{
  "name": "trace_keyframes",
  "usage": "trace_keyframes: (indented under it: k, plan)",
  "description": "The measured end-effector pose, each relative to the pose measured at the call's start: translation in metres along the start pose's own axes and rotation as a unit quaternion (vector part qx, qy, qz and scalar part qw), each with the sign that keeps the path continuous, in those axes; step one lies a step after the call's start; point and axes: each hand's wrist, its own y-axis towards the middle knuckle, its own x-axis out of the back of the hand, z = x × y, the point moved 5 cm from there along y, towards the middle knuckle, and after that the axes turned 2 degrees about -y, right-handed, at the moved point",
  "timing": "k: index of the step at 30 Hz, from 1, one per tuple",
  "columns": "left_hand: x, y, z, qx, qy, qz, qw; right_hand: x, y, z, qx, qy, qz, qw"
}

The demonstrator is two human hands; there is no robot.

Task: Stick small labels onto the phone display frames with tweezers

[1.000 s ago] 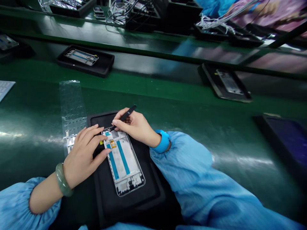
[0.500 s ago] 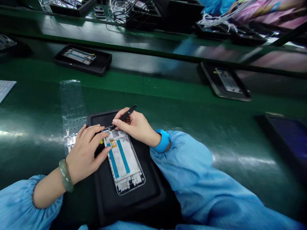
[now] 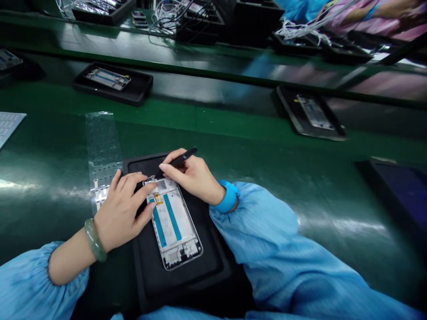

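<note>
A silver phone frame (image 3: 173,213) with two blue strips and a small orange flex part (image 3: 158,198) lies face up on a black tray (image 3: 213,262) in front of me. My left hand (image 3: 124,206) rests at the frame's upper left, fingers spread, fingertips touching its top corner and thumb at the left edge. In my right hand (image 3: 193,175), black tweezers (image 3: 185,156) are pinched between thumb and fingers above the frame's top end. Their tips are dark against the tray, so I cannot tell whether they touch anything.
A clear plastic sheet with small pieces (image 3: 103,146) lies left of the tray. Farther back stand a black tray with a phone frame (image 3: 143,91) and another (image 3: 305,126) at the right. A dark tray (image 3: 376,178) is at the right edge. Cables (image 3: 167,18) and boxes line the shelf behind.
My right hand has shifted slightly right, and the tweezers lie flatter, with their tips farther from the frame's top. My left hand has moved a little right, fingertips still on the frame.
</note>
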Motion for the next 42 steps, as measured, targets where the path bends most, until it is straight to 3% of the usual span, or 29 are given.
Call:
trace_keyframes:
  k: [3, 6, 17, 22, 39, 42]
  plan:
    - [-0.001, -0.001, 0.0, 0.001, 0.0, -0.002, 1.0, 0.003, 0.003, -0.001, -0.011, 0.121, -0.036, 0.992]
    - [-0.002, -0.002, 0.0, 0.005, -0.003, -0.008, 1.0, -0.002, 0.007, -0.001, -0.01, 0.196, -0.026, 0.98]
    - [-0.004, -0.003, -0.001, 0.007, 0.016, -0.008, 1.0, -0.009, 0.006, 0.002, 0.034, 0.049, 0.03, 0.998]
    - [-0.004, -0.003, -0.002, 0.004, 0.012, -0.013, 1.0, -0.009, 0.005, 0.007, 0.041, -0.001, 0.027, 0.999]
    - [-0.007, -0.005, -0.001, 0.006, 0.012, -0.01, 1.0, -0.012, 0.001, 0.016, 0.155, -0.135, -0.003, 0.979]
    - [-0.007, -0.005, -0.001, 0.007, 0.01, -0.011, 1.0, -0.011, 0.001, 0.016, 0.151, -0.113, -0.003, 0.982]
